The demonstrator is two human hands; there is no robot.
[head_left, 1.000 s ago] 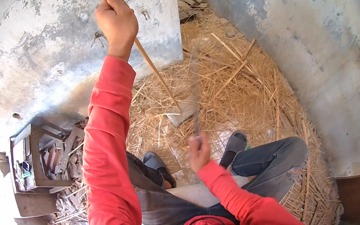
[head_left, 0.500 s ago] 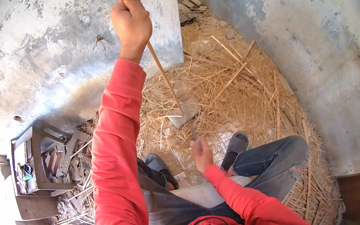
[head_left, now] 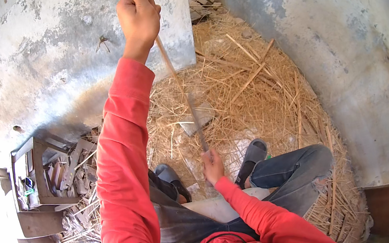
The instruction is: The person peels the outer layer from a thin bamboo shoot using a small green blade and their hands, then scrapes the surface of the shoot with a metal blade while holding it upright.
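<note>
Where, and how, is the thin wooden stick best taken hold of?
Probably high on the thin stick, from the left, as the left grip holds it. It is slender and slants down, so it can be wrapped round there, clear of the dark-bladed tool in the right grip, which appears by the stick's lower part.

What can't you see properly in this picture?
All in the head view:
Top of the stick: cut off by the upper edge, above the left hand.
The thin dark tool: blurred, so its edges are unclear.
The tool's grip: mostly hidden inside the right hand.
Small things in the wooden frame: too small to tell.
</note>
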